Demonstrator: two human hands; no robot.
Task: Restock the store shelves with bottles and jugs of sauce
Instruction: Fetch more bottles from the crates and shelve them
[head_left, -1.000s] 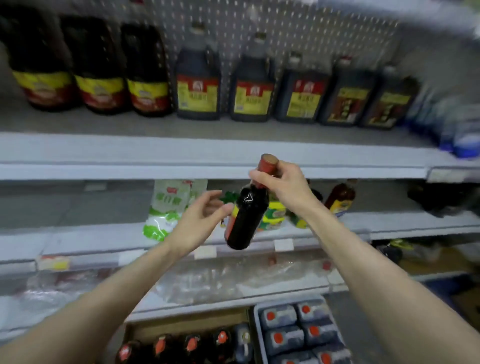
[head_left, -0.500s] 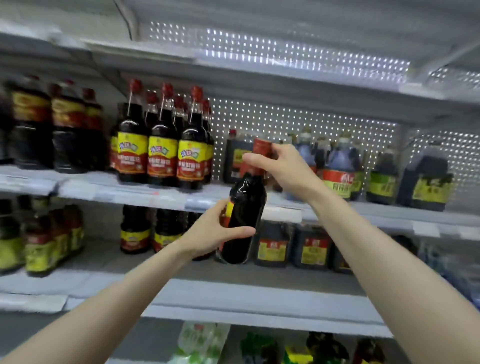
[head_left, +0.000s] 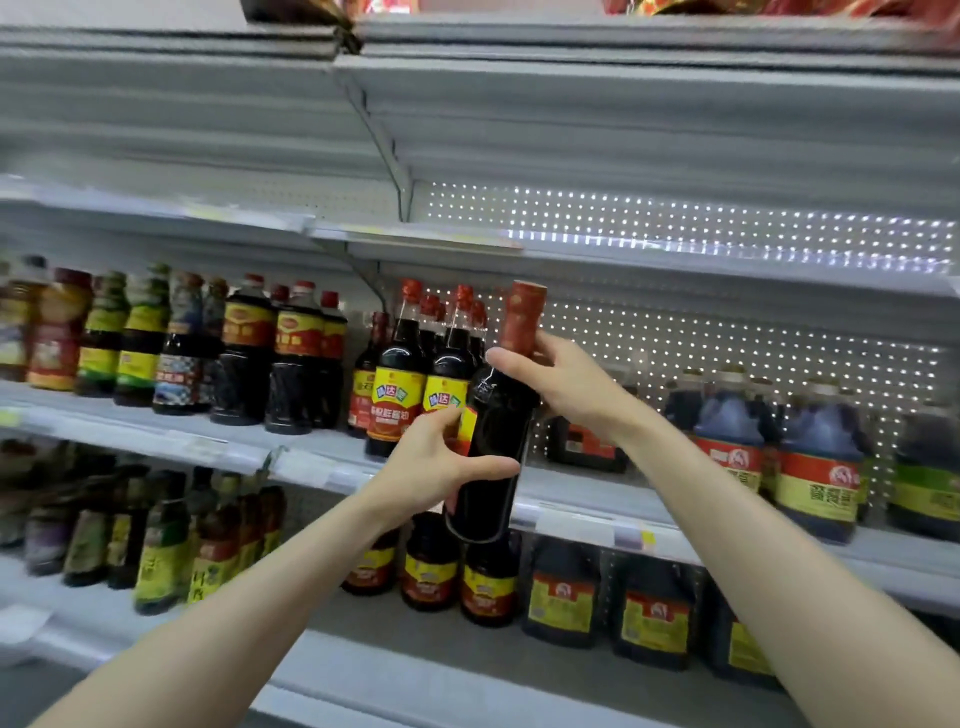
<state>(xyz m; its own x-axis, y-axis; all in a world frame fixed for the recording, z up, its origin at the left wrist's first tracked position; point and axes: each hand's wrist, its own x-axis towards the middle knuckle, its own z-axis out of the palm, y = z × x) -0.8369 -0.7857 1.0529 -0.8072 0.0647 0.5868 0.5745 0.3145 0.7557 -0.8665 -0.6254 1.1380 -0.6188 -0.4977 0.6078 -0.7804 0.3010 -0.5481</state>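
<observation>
The person holds 1 dark sauce bottle up in front of the shelves, and both hands are clamped on it. The right hand is wrapped round the bottle's neck, just under its red foil cap, fingers curled across the shoulder of the glass. The left hand grips the lower body of the bottle, thumb lying across the front and the other fingers going round behind.

The bottle leans a little, cap towards the right. It is in the air, not standing on anything, and its base overlaps the front edge of the middle shelf from where I stand.

Just left of the bottle, and behind it, stands a group of red-capped bottles with yellow labels. Further left of it is a row of mixed sauce bottles, blurred. To the right of the bottle, well apart from it, sit big blue-shouldered jugs. Below the bottle, on the next shelf down, are squat dark jars and dark jugs with yellow labels. Behind the bottle runs a perforated back panel.
</observation>
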